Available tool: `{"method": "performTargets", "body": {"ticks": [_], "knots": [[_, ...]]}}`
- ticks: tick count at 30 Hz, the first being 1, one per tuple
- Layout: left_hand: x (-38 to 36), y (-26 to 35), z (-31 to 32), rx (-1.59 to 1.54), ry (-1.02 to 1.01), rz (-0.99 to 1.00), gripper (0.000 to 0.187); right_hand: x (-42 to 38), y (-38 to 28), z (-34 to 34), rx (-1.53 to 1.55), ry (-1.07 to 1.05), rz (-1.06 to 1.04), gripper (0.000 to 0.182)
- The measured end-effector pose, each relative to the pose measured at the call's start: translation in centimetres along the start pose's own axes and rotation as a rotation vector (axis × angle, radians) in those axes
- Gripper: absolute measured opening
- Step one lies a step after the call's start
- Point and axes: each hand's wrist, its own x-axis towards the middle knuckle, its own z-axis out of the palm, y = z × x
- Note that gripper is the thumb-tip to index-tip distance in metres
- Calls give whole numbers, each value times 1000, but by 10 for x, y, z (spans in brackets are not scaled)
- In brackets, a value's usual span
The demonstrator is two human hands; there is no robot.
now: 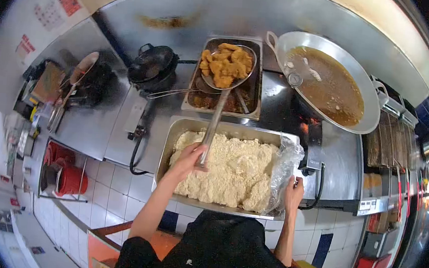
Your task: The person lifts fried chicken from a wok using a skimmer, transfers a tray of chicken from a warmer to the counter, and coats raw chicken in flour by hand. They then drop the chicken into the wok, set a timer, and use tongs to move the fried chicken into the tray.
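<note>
My left hand (189,160) is closed round the lower end of the metal handle of a strainer (218,115). Browned fried pieces (226,65) fill the strainer's round basket, which is over a deep metal tray (255,107) with dark contents. Near my body is a large metal pan (164,145) of pale, crumbly flour coating (227,168). Crumpled clear plastic (284,165) covers the pan's right end. At that right edge, my right hand (294,190) has its fingers bent closed by the rim and plastic; what they grip is too small to make out.
A big wok (376,113) of brown oil stands at the back right, with flames under its left side. Black pans (151,66) stand on the left burners. Wire racks (388,141) hang at the right. Red buckets (72,178) are low on the left.
</note>
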Motion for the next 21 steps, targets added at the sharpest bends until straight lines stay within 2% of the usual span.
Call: {"method": "performTargets", "body": {"ticks": [2, 4, 5, 7, 9, 11, 12, 14, 17, 19, 20, 21], "knots": [[-3, 3, 17, -33, 0, 42, 46, 2, 9, 6, -43, 10, -26, 40], [-6, 4, 24, 243, 188, 214, 39, 4, 7, 5, -96, 15, -42, 39], [-10, 3, 20, 239, 209, 219, 39, 4, 7, 4, -90, 3, -58, 39], [-21, -3, -5, 598, 552, 434, 31, 3, 8, 2, -79, -16, -78, 38], [-15, -35, -46, 771, 836, 649, 29, 3, 8, 0, -61, -40, -118, 37], [-23, -60, -71, 1112, 1141, 588, 32, 5, 15, 2, -17, -50, -117, 36], [-25, -73, -78, 1102, 1150, 602, 32, 6, 16, 1, -7, -68, -107, 37], [-30, -99, -86, 981, 1160, 455, 33, 3, 19, 0, 0, -35, -141, 37], [-47, -113, -72, 957, 1148, 458, 30, -5, 10, -11, -6, -44, -140, 35], [-69, -105, -56, 898, 1185, 611, 24, -8, 10, -14, 4, 40, -178, 32], [-79, -99, -48, 881, 1193, 623, 24, -10, 7, -14, 7, 210, -363, 29], [-90, -93, -39, 827, 1216, 637, 21, -11, -4, -20, -5, 287, -401, 27]]}}
